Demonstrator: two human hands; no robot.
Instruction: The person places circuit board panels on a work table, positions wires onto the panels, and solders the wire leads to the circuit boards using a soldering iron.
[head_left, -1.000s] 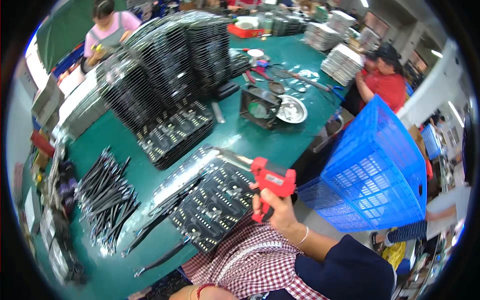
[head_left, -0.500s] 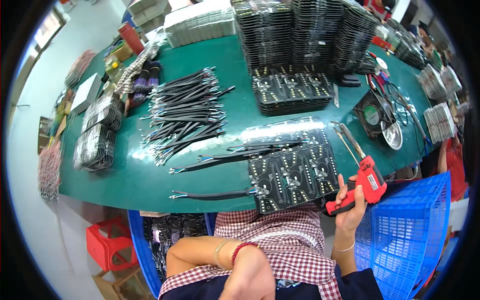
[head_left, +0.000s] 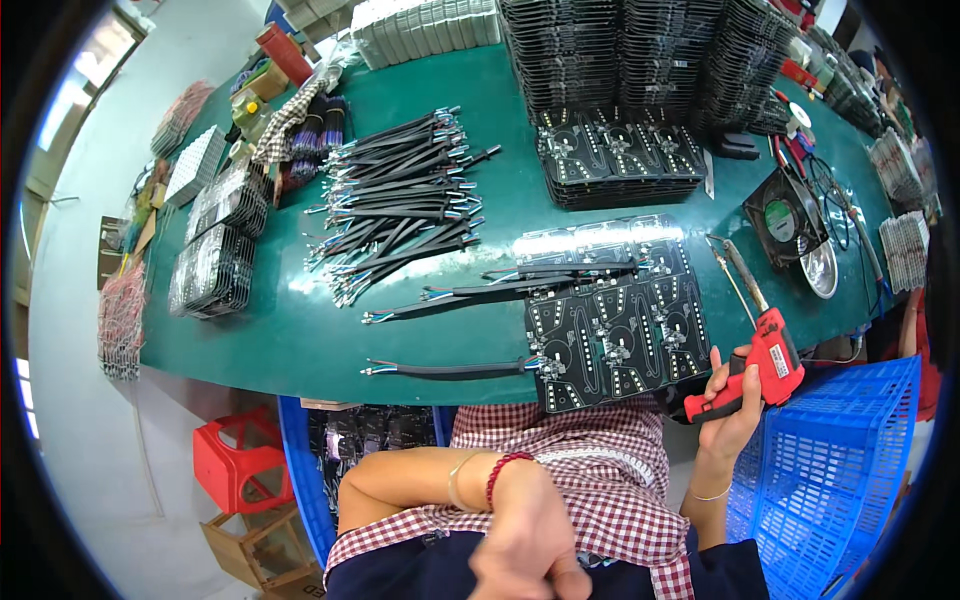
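Note:
My right hand (head_left: 733, 425) is wrapped round the red and black handle of a soldering gun (head_left: 772, 362), its long tip angled up beside a black circuit board panel (head_left: 625, 360). The panel lies flat near the table's front edge. One black sleeved cable (head_left: 450, 371) reaches its lower left corner. Two more sleeved cables (head_left: 470, 294) lie across its upper part, with coloured wire ends showing. My left hand (head_left: 525, 545) is bent in over my checked apron, away from the table. Its fingers are blurred and partly cut off by the lower edge.
A heap of sleeved cables (head_left: 410, 200) lies on the green table (head_left: 250, 350). Tall board stacks (head_left: 560, 65) and a lower stack (head_left: 620, 160) stand behind the panel. At right are a small fan (head_left: 780, 215) and a metal dish (head_left: 820, 270). A blue crate (head_left: 830, 450) stands below.
The whole view has shifted, so the table things sit further right and slightly higher. My left hand has moved and is blurred. My right hand still holds the soldering gun beside the panel.

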